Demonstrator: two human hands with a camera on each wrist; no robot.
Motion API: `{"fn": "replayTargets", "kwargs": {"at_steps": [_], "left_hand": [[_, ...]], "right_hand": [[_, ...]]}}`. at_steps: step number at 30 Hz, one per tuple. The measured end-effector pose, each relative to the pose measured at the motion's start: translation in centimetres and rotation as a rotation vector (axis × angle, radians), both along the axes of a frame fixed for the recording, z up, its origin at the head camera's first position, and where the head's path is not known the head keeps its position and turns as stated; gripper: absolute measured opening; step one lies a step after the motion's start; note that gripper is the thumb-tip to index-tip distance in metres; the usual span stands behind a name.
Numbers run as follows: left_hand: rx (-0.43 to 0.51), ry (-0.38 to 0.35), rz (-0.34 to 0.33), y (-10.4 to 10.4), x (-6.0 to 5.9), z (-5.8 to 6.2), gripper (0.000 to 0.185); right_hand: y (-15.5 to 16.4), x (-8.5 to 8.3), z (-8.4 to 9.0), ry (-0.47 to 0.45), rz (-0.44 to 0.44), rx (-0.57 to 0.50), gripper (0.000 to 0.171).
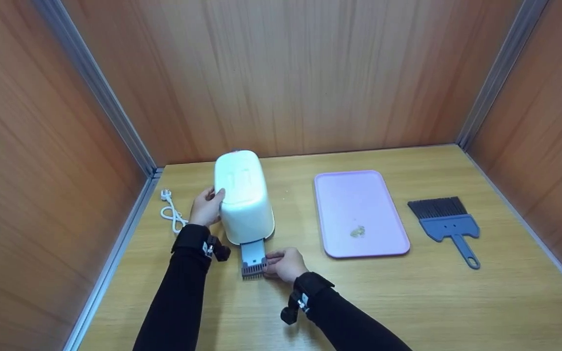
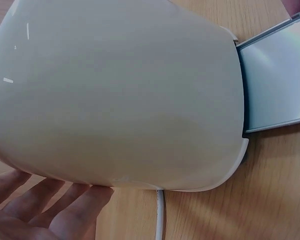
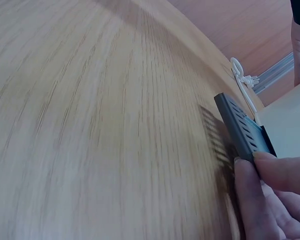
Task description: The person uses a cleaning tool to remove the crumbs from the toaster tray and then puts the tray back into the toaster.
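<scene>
A white toaster (image 1: 243, 195) stands on the table, its top covered. My left hand (image 1: 206, 207) rests against its left side; in the left wrist view the fingers (image 2: 65, 210) touch the smooth side with their tips. From the toaster's near end sticks out a shiny crumb tray (image 1: 253, 253) with a dark grey slotted end. My right hand (image 1: 287, 264) pinches that end at its right corner between thumb and fingers, as the right wrist view shows, where the slotted end (image 3: 237, 127) is tilted above its shadow on the table.
Right of the toaster lies a pink tray (image 1: 359, 204) bearing a small patch of yellowish crumbs (image 1: 357, 231). Farther right is a blue-grey hand brush (image 1: 449, 226) with dark bristles. A white cord with its plug (image 1: 166, 195) lies left of the toaster. Wooden walls border the table (image 1: 408, 312).
</scene>
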State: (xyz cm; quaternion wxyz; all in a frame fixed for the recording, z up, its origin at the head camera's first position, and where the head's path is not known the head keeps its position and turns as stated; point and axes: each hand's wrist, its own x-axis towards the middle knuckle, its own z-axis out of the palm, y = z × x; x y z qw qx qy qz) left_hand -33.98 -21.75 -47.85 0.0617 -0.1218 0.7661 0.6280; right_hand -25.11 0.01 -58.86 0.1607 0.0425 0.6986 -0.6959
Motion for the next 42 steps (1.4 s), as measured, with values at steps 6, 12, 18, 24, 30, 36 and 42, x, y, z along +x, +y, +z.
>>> {"fn": "replayTargets", "kwargs": {"at_steps": [6, 12, 18, 24, 30, 36, 42], "left_hand": [[0.0, 0.006, 0.005, 0.1, 0.2, -0.2, 0.068], [0.016, 0.04, 0.011, 0.1, 0.4, -0.3, 0.066], [0.041, 0.051, 0.012, 0.2, 0.5, -0.4, 0.066], [0.025, 0.055, 0.017, 0.1, 0.4, -0.5, 0.065], [0.026, 0.06, 0.018, 0.2, 0.5, -0.5, 0.066], [0.015, 0.061, 0.021, 0.5, 0.8, -0.6, 0.066], [0.003, 0.072, 0.019, 0.9, 1.0, -0.6, 0.064]], "right_hand": [[-0.3, -0.3, -0.1, 0.01, -0.024, 0.007, 0.038], [-0.6, -1.5, -0.5, 0.031, -0.043, 0.011, 0.041], [-0.6, -2.4, -0.9, 0.042, -0.066, 0.05, 0.043], [-1.1, -2.6, -0.4, -0.015, -0.147, -0.058, 0.041], [-1.4, -2.7, -0.2, -0.047, -0.195, -0.117, 0.038], [-1.2, -3.0, -0.3, -0.04, -0.22, -0.15, 0.035], [-1.3, -3.4, -0.3, -0.022, -0.231, -0.191, 0.033]]}}
